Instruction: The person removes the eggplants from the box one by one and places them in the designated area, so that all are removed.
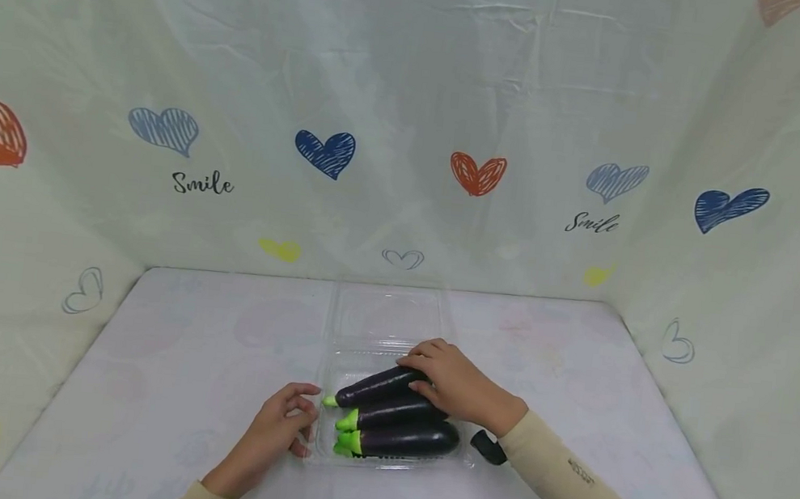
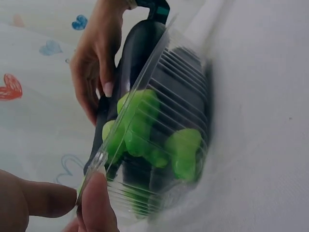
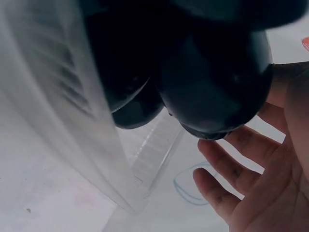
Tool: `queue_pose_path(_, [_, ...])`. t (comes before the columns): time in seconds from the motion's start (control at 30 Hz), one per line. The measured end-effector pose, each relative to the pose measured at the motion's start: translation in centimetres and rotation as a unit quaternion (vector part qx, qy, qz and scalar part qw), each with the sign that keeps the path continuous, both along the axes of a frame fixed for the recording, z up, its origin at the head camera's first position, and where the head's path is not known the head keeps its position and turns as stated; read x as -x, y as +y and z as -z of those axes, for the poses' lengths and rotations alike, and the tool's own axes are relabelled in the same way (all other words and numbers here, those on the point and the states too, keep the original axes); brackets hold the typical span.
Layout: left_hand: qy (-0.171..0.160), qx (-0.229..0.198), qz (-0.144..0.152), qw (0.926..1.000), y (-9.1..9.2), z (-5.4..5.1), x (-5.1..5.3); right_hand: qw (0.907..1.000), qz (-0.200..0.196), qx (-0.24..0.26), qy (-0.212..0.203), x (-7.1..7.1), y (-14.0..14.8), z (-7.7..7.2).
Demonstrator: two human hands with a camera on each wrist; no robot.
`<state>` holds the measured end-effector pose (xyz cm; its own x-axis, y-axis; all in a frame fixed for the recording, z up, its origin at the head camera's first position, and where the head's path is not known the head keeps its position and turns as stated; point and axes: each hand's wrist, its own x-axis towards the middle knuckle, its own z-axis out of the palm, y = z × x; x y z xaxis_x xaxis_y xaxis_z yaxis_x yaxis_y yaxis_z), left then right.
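Several dark purple eggplants with green stems lie side by side in a clear plastic clamshell box [image 1: 392,467]. My right hand [image 1: 466,382] grips the rear eggplant [image 1: 374,387] near its rounded end, thumb on the near side and fingers over the far side. Nearer me are a middle eggplant [image 1: 393,411] and a front eggplant [image 1: 413,439]. At the box's left side, my left hand [image 1: 274,431] pinches its rim between thumb and finger, as the left wrist view shows. More green stems [image 2: 185,152] show through the ribbed wall there.
The box's clear lid [image 1: 389,317] lies folded back toward the rear of the white table [image 1: 198,358]. A cloth backdrop [image 1: 418,81] printed with hearts rises behind the table and along both sides. A black strap piece [image 1: 489,447] shows by the right wrist.
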<state>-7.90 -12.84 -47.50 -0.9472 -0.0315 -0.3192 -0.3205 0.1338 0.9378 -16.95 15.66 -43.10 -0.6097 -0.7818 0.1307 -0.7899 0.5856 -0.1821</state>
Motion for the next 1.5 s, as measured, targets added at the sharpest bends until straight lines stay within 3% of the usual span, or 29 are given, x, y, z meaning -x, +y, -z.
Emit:
queue_pose_path(0.4, [0.011, -0.012, 0.019, 0.9997, -0.2, 0.3, 0.2, 0.9996, -0.024, 0.016, -0.001, 0.6, 0.1, 0.2])
queue_pose_path(0.8, [0.008, -0.014, 0.022, 0.9996, -0.1, 0.2, 0.2, 0.9995, 0.0, 0.028, 0.017, 0.1, 0.8, -0.4])
queue_pose_path(1.03, [0.013, -0.023, 0.037, 0.999, -0.3, 0.2, 0.3, 0.9977, 0.017, 0.059, 0.031, 0.0, 2.3, -0.8])
queue_pose_path(1.5, [0.012, -0.025, 0.036, 0.999, -0.4, 0.2, 0.4, 0.991, 0.062, 0.11, 0.045, 0.2, 5.5, -1.1])
